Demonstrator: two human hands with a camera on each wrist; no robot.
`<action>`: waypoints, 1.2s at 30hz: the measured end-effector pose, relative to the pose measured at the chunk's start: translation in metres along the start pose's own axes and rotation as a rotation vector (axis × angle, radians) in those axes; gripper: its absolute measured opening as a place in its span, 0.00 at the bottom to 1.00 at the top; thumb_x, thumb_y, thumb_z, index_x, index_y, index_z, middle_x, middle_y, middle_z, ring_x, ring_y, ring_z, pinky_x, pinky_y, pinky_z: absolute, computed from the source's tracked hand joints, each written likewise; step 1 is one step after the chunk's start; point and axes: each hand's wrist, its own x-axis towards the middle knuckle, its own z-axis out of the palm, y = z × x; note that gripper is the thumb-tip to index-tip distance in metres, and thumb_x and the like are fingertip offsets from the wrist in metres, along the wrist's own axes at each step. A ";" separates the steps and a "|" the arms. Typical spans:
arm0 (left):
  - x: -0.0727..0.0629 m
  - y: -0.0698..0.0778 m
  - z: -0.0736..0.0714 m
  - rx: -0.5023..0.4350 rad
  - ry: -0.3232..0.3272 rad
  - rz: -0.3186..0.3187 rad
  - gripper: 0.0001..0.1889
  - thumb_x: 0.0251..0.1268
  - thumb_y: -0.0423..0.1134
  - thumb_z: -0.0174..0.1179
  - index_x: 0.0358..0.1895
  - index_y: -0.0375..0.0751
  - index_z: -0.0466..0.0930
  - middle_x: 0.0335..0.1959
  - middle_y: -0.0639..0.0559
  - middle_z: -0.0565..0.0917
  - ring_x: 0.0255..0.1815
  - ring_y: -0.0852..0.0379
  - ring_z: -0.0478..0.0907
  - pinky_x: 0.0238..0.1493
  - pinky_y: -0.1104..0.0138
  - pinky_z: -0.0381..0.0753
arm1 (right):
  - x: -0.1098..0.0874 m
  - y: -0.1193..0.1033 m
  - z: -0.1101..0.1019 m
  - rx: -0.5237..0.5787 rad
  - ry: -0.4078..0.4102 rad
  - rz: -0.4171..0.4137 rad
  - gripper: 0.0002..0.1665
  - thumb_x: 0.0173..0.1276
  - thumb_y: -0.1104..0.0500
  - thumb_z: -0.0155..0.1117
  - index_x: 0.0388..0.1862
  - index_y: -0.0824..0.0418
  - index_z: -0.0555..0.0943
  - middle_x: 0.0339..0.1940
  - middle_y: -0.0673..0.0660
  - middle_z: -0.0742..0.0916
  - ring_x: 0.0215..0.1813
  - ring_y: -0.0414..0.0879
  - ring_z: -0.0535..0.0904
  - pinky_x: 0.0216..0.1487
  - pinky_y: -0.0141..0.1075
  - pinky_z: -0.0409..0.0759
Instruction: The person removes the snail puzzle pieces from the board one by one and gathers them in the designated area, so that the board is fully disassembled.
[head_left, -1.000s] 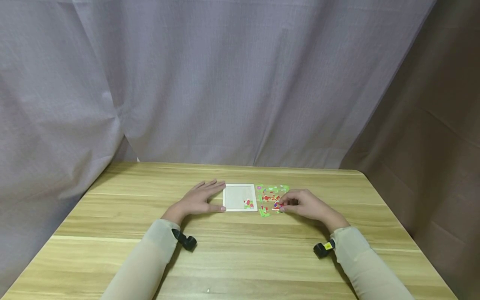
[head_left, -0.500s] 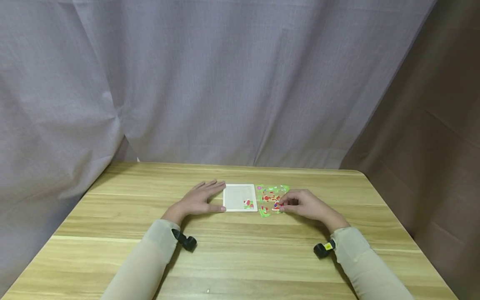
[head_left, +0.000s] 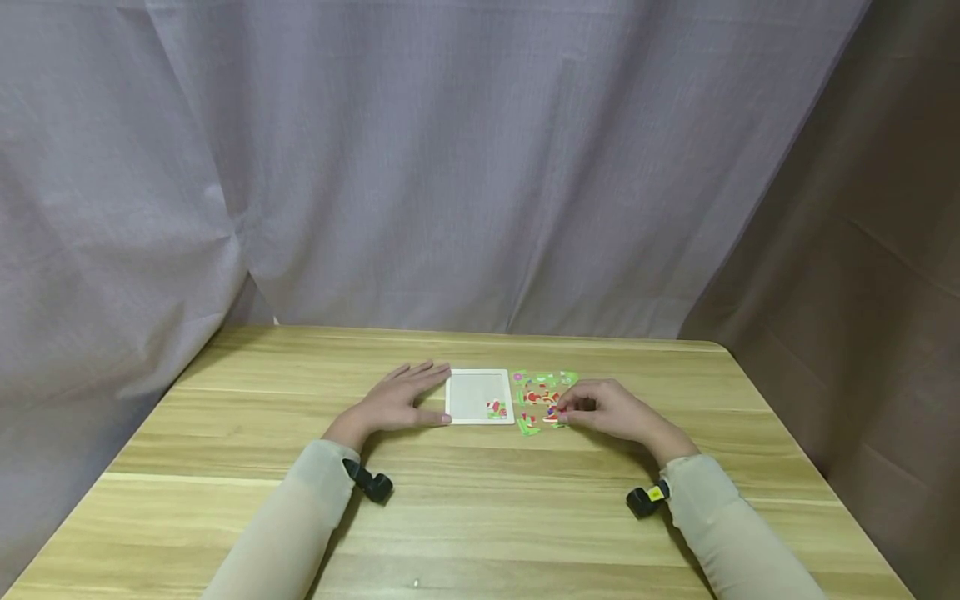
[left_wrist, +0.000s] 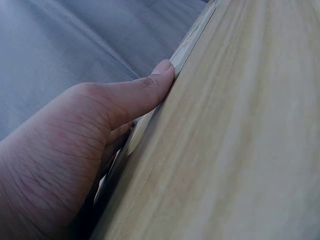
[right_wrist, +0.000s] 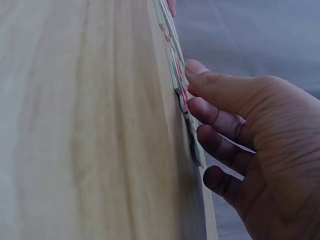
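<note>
In the head view, a white puzzle frame (head_left: 480, 372) lies flat on the table, with a red, white and green puzzle piece (head_left: 497, 409) in its near right corner. My left hand (head_left: 401, 398) spans its left side, fingers spread; in the left wrist view the thumb (left_wrist: 157, 82) rests on the edge. Several loose puzzle pieces (head_left: 530, 426) lie right of the frame. Over them my right hand (head_left: 603, 408) pinches a red and blue puzzle piece (head_left: 552, 414) between thumb and fingertips. From the right wrist, the thumb (right_wrist: 220, 87) and index finger meet around something red, largely hidden.
The wooden table (head_left: 480, 517) stretches towards me and to both sides. Behind its far edge hangs a grey curtain (head_left: 420, 167), with a darker brown one (head_left: 847, 275) on the right. A tiny pale speck (head_left: 416, 582) lies near the front.
Both hands and the frame stay almost where they were. The red and blue piece under my right fingertips shifts at most very slightly.
</note>
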 end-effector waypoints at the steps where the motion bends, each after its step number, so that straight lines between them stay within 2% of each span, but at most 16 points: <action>1: 0.000 0.000 0.000 -0.002 0.000 0.002 0.49 0.62 0.72 0.57 0.81 0.52 0.55 0.81 0.55 0.55 0.82 0.49 0.46 0.80 0.49 0.39 | 0.000 -0.001 0.000 0.007 -0.003 0.000 0.07 0.67 0.52 0.73 0.43 0.49 0.88 0.39 0.41 0.88 0.40 0.39 0.81 0.40 0.34 0.81; 6: -0.001 0.000 0.001 0.000 0.005 0.011 0.49 0.62 0.71 0.57 0.81 0.51 0.54 0.81 0.53 0.55 0.82 0.47 0.46 0.80 0.48 0.40 | 0.005 -0.008 0.001 0.013 -0.002 -0.028 0.07 0.67 0.54 0.73 0.43 0.50 0.88 0.37 0.41 0.88 0.38 0.39 0.81 0.39 0.34 0.81; 13: -0.001 0.000 0.001 0.004 0.010 0.013 0.49 0.62 0.72 0.57 0.80 0.51 0.55 0.81 0.54 0.56 0.82 0.48 0.46 0.80 0.47 0.40 | 0.021 -0.017 0.007 0.011 -0.021 -0.095 0.08 0.68 0.53 0.72 0.43 0.52 0.88 0.35 0.41 0.87 0.34 0.39 0.78 0.34 0.34 0.80; 15: -0.001 -0.001 0.002 0.007 0.015 0.013 0.49 0.62 0.72 0.56 0.80 0.51 0.55 0.81 0.54 0.56 0.82 0.48 0.47 0.80 0.47 0.40 | 0.026 -0.021 0.010 0.003 -0.031 -0.092 0.08 0.68 0.52 0.72 0.43 0.51 0.88 0.35 0.40 0.86 0.33 0.38 0.78 0.33 0.33 0.80; 22: 0.001 -0.001 0.003 -0.003 0.015 0.002 0.49 0.61 0.72 0.56 0.81 0.52 0.55 0.81 0.56 0.55 0.82 0.51 0.46 0.80 0.49 0.39 | 0.048 -0.038 0.015 -0.006 -0.053 -0.102 0.10 0.69 0.52 0.70 0.45 0.53 0.88 0.41 0.43 0.88 0.38 0.39 0.80 0.38 0.35 0.81; 29: 0.002 -0.003 0.005 0.017 0.011 -0.009 0.49 0.61 0.73 0.56 0.81 0.54 0.55 0.81 0.58 0.55 0.82 0.52 0.46 0.80 0.50 0.39 | 0.070 -0.047 0.026 0.011 -0.095 -0.128 0.10 0.71 0.52 0.68 0.47 0.54 0.87 0.41 0.40 0.87 0.40 0.38 0.82 0.42 0.36 0.83; 36: 0.001 -0.001 0.004 0.004 0.010 -0.007 0.48 0.62 0.72 0.57 0.80 0.52 0.56 0.81 0.57 0.56 0.82 0.51 0.47 0.80 0.49 0.39 | 0.084 -0.051 0.038 -0.001 -0.107 -0.160 0.13 0.69 0.52 0.71 0.48 0.56 0.87 0.44 0.44 0.88 0.41 0.39 0.82 0.44 0.37 0.83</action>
